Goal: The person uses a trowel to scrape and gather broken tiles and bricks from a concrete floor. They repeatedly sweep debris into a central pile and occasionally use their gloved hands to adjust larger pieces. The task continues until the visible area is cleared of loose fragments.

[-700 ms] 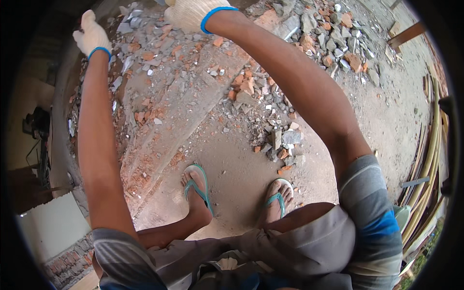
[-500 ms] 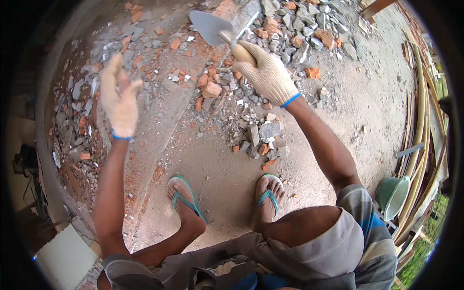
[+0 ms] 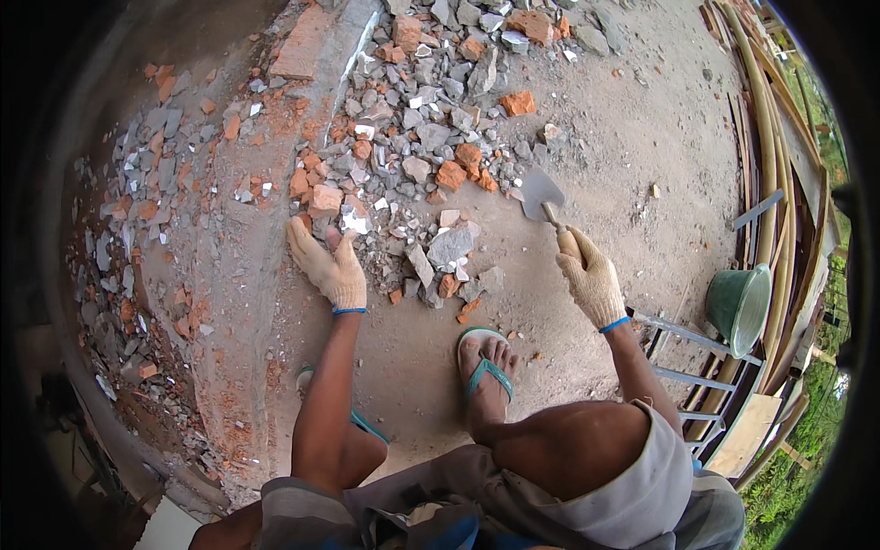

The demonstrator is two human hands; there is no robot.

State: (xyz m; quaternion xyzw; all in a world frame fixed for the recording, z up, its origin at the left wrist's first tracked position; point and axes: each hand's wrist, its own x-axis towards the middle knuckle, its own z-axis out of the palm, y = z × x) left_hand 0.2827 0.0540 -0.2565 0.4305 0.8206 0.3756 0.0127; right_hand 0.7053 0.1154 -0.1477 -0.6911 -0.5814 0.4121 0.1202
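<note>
A pointed masonry trowel (image 3: 541, 193) is in my gloved right hand (image 3: 591, 282), whose fingers wrap round its wooden handle. Its grey blade points away from me, over the dusty ground right of the rubble heap (image 3: 431, 137). My gloved left hand (image 3: 330, 270) is low at the heap's near left side, thumb and fingers apart. Beside its fingertips lie a pale orange brick lump (image 3: 325, 200) and a white shard (image 3: 355, 220); whether it touches them I cannot tell. A small pile of grey stone chunks (image 3: 451, 246) lies between my hands.
Scattered rubble (image 3: 137, 229) covers the ground at the left. A green bucket (image 3: 738, 307) stands at the right beside a metal ladder (image 3: 692, 374) and long bamboo poles (image 3: 775, 183). My sandalled right foot (image 3: 488, 371) is just short of the stone chunks.
My left hand has come rightward and down to the rubble's edge. My right hand has swung the trowel from above the heap to its right side, nearer me. The view has shifted too.
</note>
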